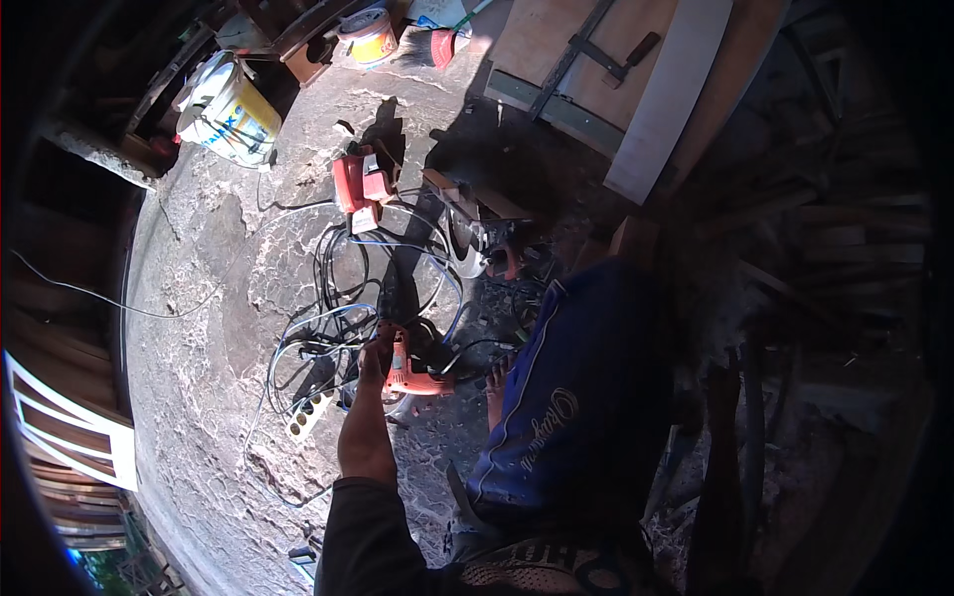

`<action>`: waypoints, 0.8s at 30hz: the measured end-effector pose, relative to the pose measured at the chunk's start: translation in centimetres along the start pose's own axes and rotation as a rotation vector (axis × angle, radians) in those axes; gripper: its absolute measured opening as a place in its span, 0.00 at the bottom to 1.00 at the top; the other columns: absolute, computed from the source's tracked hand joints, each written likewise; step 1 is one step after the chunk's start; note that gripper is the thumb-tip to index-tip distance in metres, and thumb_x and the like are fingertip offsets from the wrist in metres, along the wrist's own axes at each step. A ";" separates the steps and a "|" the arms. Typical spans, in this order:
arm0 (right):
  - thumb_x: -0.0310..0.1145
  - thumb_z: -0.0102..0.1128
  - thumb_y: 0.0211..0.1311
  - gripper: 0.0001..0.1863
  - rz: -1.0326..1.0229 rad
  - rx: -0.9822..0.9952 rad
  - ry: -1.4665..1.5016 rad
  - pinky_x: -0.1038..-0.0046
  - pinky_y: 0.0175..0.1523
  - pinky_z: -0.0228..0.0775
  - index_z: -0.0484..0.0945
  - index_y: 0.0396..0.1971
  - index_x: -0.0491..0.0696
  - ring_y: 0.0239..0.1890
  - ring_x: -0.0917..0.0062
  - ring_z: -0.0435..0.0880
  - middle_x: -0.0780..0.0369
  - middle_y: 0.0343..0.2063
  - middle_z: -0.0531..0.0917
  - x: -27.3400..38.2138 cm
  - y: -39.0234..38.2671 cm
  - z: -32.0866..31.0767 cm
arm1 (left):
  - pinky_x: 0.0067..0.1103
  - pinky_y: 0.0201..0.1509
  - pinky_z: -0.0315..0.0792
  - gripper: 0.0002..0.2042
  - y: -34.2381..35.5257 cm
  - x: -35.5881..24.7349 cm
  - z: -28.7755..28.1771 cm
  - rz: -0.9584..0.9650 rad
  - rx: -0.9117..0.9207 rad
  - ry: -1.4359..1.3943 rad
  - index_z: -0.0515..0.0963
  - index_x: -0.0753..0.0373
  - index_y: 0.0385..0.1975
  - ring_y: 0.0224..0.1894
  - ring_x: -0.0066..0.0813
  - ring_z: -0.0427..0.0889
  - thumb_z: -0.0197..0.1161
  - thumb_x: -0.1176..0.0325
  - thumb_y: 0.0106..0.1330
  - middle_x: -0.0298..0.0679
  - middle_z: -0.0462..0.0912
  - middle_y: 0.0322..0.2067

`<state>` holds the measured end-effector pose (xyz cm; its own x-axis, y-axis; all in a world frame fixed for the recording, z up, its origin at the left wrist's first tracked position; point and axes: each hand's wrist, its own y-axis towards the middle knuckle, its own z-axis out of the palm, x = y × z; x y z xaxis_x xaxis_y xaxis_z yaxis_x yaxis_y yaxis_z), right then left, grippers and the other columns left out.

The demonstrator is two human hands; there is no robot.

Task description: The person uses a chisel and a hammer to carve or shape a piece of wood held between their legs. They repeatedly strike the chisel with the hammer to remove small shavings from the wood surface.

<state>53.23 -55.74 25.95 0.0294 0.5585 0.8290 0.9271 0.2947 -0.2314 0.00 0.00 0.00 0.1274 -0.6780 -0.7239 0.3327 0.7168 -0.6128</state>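
My left hand (pixel 375 355) reaches forward and is closed against the front of an orange, pistol-shaped power drill (pixel 412 379). The drill's grip points to the right, and it is over a tangle of cables (pixel 333 273). Just below the hand, a white power strip (pixel 309 417) lies on the floor. On the right, deep in shadow, my right hand (pixel 723 379) hangs beside my blue-clad leg (pixel 586 387); its fingers are too dark to make out.
Ahead lies a red power tool (pixel 356 187) on the rough floor (pixel 219 288). Farther off stand a white-and-yellow bucket (pixel 234 114), a smaller tub (pixel 368 38) and a red-headed brush (pixel 437 47). Boards with a clamp (pixel 611 62) lie at upper right; wood pieces (pixel 835 233) fill the right.
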 end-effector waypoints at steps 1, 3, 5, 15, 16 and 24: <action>0.31 0.57 0.67 0.36 -0.002 -0.031 -0.051 0.80 0.31 0.70 0.54 0.73 0.52 0.26 0.87 0.74 0.68 0.25 0.76 0.2 -0.6 -1.7 | 0.20 0.38 0.65 0.08 -0.9 1.2 2.9 0.047 -0.081 0.199 0.73 0.57 0.24 0.30 0.23 0.68 0.56 0.65 0.44 0.31 0.69 0.25; 0.31 0.57 0.67 0.36 -0.009 -0.044 -0.026 0.80 0.32 0.70 0.56 0.73 0.50 0.27 0.87 0.74 0.67 0.26 0.77 -0.5 -3.1 1.6 | 0.24 0.36 0.64 0.08 -2.6 -4.7 4.9 0.235 -0.268 0.441 0.75 0.60 0.21 0.29 0.27 0.69 0.58 0.64 0.44 0.32 0.72 0.24; 0.34 0.56 0.67 0.34 -0.040 -0.017 -0.092 0.77 0.36 0.72 0.57 0.72 0.46 0.30 0.82 0.77 0.64 0.28 0.79 2.1 -2.2 2.8 | 0.19 0.31 0.65 0.08 -1.8 -4.9 -2.2 0.132 -0.097 0.303 0.78 0.62 0.22 0.26 0.25 0.75 0.52 0.71 0.44 0.30 0.73 0.21; 0.41 0.54 0.69 0.24 -0.123 -0.225 -0.255 0.61 0.52 0.73 0.74 0.56 0.40 0.47 0.53 0.82 0.48 0.41 0.83 -5.7 -0.1 -1.1 | 0.36 0.59 0.69 0.23 -10.5 -9.7 12.1 0.969 -0.150 0.477 0.70 0.71 0.58 0.58 0.43 0.74 0.54 0.67 0.63 0.50 0.76 0.55; 0.41 0.54 0.69 0.23 -0.078 -0.205 -0.246 0.60 0.53 0.73 0.74 0.55 0.40 0.47 0.52 0.81 0.47 0.42 0.83 -5.4 0.1 -0.9 | 0.35 0.62 0.67 0.22 -14.9 -12.7 19.1 1.035 -0.139 0.525 0.70 0.70 0.59 0.60 0.42 0.73 0.53 0.67 0.66 0.50 0.74 0.58; 0.38 0.58 0.62 0.19 -1.258 0.364 -0.349 0.61 0.61 0.70 0.79 0.50 0.46 0.56 0.63 0.79 0.58 0.50 0.82 9.2 -6.0 12.1 | 0.32 0.68 0.65 0.21 -34.5 -14.8 51.3 1.163 0.407 0.272 0.67 0.75 0.60 0.62 0.40 0.73 0.48 0.77 0.67 0.51 0.74 0.58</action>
<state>43.37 -42.99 28.76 -0.9041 -0.0887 0.4181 0.1036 0.9036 0.4157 34.58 -23.01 48.12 0.3576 0.4089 -0.8396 0.4222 0.7311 0.5360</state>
